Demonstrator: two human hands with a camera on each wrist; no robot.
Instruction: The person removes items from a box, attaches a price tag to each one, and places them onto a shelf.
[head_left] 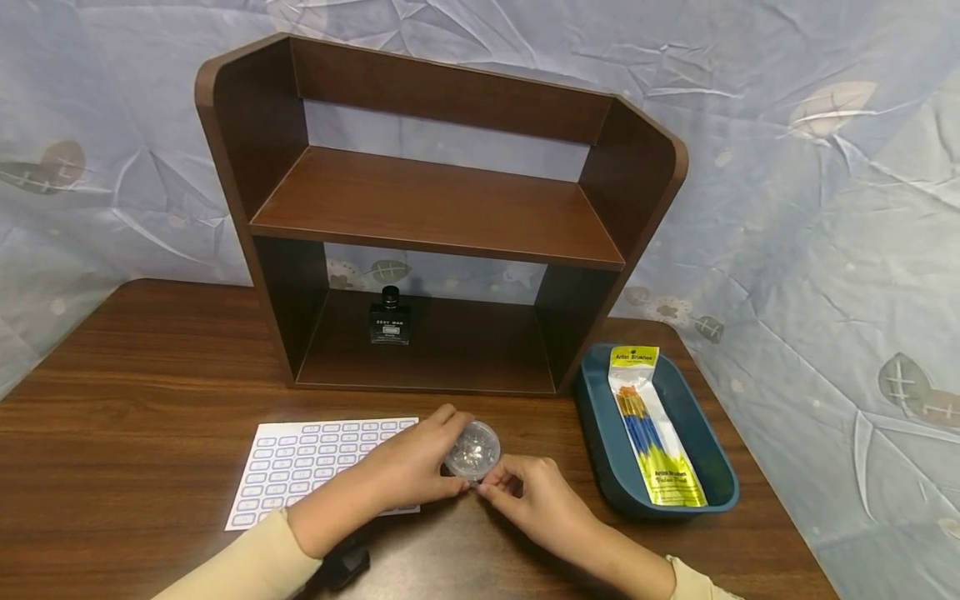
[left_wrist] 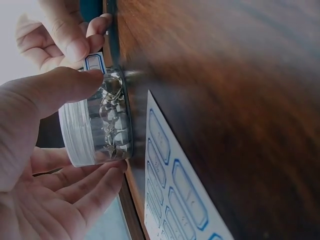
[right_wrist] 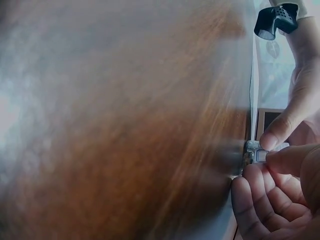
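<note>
My left hand [head_left: 416, 458] grips a small round clear jar [head_left: 477, 446] standing on the table, its thumb on the near side and the other fingers round the far side. Small shiny metal pieces [left_wrist: 114, 122] fill the jar's lower part, under a clear ridged lid [left_wrist: 77, 135]. A white label with a blue border [left_wrist: 94, 62] lies against the jar's side. The left thumb touches one end of this label; at the other end, my right hand [head_left: 536, 496] pinches it with thumb and finger. Part of the label is hidden behind the fingertips.
A sheet of blue-bordered labels [head_left: 300, 467] lies under the left forearm. Behind stands a brown two-tier shelf [head_left: 438, 208] with a dark bottle [head_left: 390, 321]. At the right, a blue-green tray [head_left: 600, 450] holds a packet of artist brushes [head_left: 652, 433].
</note>
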